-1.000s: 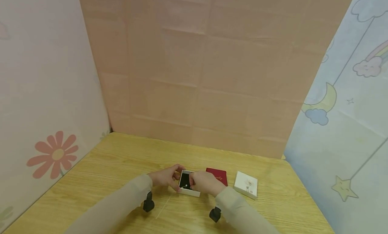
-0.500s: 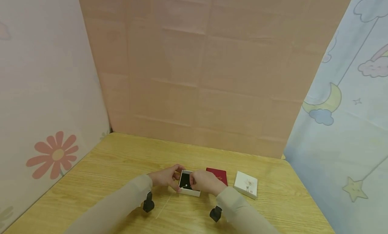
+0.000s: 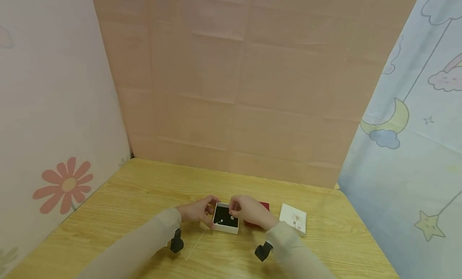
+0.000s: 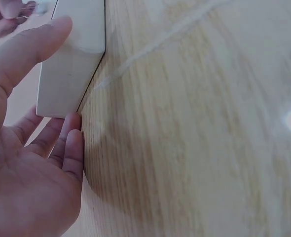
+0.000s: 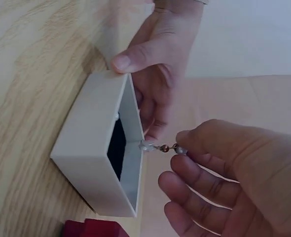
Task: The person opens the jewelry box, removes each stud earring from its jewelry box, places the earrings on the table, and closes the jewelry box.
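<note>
My left hand (image 3: 196, 210) holds a small white box (image 3: 225, 229) by its left side, thumb at the near corner and fingers at the far one. The box has a black insert (image 5: 117, 148), and a small piece with a white bead (image 3: 221, 221) lies on it. Above the box's right part, my right hand (image 3: 250, 211) pinches a dangling earring (image 5: 163, 147) between thumb and forefinger. Its clear, shiny end hangs at the box opening in the right wrist view. In the left wrist view, my left thumb (image 4: 42, 42) lies against the box wall.
A red flat item (image 3: 264, 205) lies right of the box, partly hidden by my right hand. Farther right is a white flat box or lid (image 3: 293, 218) with a flower print. A thin pale strip (image 3: 195, 247) lies on the wooden table (image 3: 166, 178) near the left hand.
My right hand has lifted out of the box and moved a little right and up, with the earring now showing below its fingers. My left hand has stayed on the box.
</note>
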Action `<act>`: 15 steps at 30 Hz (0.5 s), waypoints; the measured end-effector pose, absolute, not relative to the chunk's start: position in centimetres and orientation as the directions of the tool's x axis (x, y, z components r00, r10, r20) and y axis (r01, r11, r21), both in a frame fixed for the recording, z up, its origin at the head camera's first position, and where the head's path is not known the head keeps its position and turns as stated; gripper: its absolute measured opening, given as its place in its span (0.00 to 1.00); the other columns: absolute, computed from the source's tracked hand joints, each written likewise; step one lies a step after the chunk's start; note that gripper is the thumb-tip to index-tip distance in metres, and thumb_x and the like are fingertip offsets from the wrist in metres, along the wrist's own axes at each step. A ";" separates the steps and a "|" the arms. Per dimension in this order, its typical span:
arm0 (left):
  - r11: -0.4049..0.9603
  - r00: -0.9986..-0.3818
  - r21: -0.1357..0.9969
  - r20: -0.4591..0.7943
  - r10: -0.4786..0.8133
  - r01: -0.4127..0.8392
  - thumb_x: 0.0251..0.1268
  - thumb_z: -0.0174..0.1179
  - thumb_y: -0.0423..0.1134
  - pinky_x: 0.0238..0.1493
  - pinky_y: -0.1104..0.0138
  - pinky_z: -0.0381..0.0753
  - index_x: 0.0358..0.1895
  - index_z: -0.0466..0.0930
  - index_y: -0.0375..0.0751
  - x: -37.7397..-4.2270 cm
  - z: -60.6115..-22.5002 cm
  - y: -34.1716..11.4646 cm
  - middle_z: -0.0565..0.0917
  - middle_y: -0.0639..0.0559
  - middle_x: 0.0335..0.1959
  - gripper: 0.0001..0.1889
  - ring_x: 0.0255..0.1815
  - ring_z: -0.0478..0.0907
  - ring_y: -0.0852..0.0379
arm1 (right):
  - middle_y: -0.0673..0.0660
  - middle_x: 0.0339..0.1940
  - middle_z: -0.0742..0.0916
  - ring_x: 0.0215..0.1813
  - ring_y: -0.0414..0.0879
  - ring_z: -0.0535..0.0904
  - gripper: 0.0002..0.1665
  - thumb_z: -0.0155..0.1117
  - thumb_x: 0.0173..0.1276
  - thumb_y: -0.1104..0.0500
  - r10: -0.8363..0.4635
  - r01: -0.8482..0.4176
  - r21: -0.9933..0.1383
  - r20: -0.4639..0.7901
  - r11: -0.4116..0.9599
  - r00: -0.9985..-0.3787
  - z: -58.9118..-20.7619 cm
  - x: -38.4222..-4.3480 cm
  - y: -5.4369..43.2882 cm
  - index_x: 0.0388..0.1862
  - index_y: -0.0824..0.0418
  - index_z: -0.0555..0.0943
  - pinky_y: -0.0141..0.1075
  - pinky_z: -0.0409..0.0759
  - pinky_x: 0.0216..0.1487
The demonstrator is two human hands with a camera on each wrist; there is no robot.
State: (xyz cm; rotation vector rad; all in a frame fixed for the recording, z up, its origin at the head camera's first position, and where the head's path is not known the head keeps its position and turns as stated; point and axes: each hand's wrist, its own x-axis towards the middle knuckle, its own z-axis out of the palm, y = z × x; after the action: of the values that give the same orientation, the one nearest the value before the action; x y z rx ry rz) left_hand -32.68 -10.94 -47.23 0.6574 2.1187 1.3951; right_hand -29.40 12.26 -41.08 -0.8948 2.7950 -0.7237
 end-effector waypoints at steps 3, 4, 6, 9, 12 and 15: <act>0.360 -0.754 0.927 -0.159 0.637 0.109 0.46 0.75 0.31 0.55 0.57 0.75 0.65 0.61 0.43 -32.5 -47.0 -10.8 0.72 0.47 0.56 0.42 0.53 0.74 0.51 | 0.44 0.26 0.81 0.28 0.36 0.74 0.04 0.64 0.68 0.60 -0.561 -0.502 -0.517 0.050 0.694 -0.826 -40.5 -29.2 13.0 0.33 0.53 0.78 0.30 0.75 0.33; 0.361 -0.755 0.926 -0.160 0.636 0.108 0.46 0.75 0.31 0.55 0.57 0.75 0.65 0.61 0.43 -32.4 -46.9 -10.7 0.72 0.47 0.56 0.42 0.53 0.73 0.51 | 0.45 0.26 0.82 0.29 0.36 0.74 0.04 0.63 0.68 0.60 -0.558 -0.502 -0.524 0.060 0.688 -0.828 -40.3 -29.1 13.2 0.33 0.53 0.78 0.31 0.75 0.33; 0.366 -0.756 0.924 -0.162 0.634 0.109 0.45 0.75 0.31 0.56 0.56 0.74 0.65 0.61 0.43 -32.2 -46.8 -10.6 0.72 0.47 0.56 0.42 0.53 0.73 0.51 | 0.45 0.27 0.82 0.30 0.37 0.75 0.04 0.62 0.69 0.60 -0.557 -0.505 -0.541 0.079 0.672 -0.827 -39.9 -28.8 13.8 0.34 0.53 0.78 0.32 0.75 0.35; 0.366 -0.756 0.924 -0.158 0.635 0.115 0.46 0.75 0.31 0.56 0.57 0.73 0.66 0.61 0.43 -32.2 -46.8 -10.5 0.72 0.47 0.56 0.42 0.53 0.73 0.51 | 0.45 0.28 0.82 0.30 0.37 0.75 0.04 0.62 0.69 0.61 -0.558 -0.518 -0.552 0.110 0.654 -0.822 -39.5 -28.5 14.5 0.34 0.54 0.78 0.32 0.75 0.35; 0.368 -0.758 0.922 -0.155 0.634 0.120 0.46 0.75 0.31 0.56 0.57 0.73 0.66 0.61 0.42 -32.2 -46.7 -10.5 0.72 0.47 0.56 0.42 0.52 0.72 0.51 | 0.44 0.27 0.81 0.29 0.35 0.74 0.04 0.63 0.69 0.61 -0.562 -0.527 -0.560 0.128 0.639 -0.817 -39.4 -28.2 15.3 0.33 0.54 0.78 0.30 0.75 0.35; 0.376 -0.765 0.918 -0.154 0.626 0.122 0.45 0.75 0.30 0.56 0.57 0.72 0.66 0.61 0.43 -32.2 -46.8 -10.5 0.72 0.48 0.57 0.42 0.53 0.72 0.51 | 0.44 0.27 0.82 0.29 0.35 0.74 0.04 0.63 0.68 0.60 -0.567 -0.529 -0.575 0.133 0.624 -0.813 -39.4 -27.8 16.3 0.33 0.54 0.78 0.30 0.75 0.34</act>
State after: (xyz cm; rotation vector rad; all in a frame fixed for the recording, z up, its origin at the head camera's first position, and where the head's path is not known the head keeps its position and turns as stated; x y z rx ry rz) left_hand -32.16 -10.54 -46.76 0.6438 2.1561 1.3789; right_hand -27.77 16.30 -39.43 -0.9372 2.7757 -0.9524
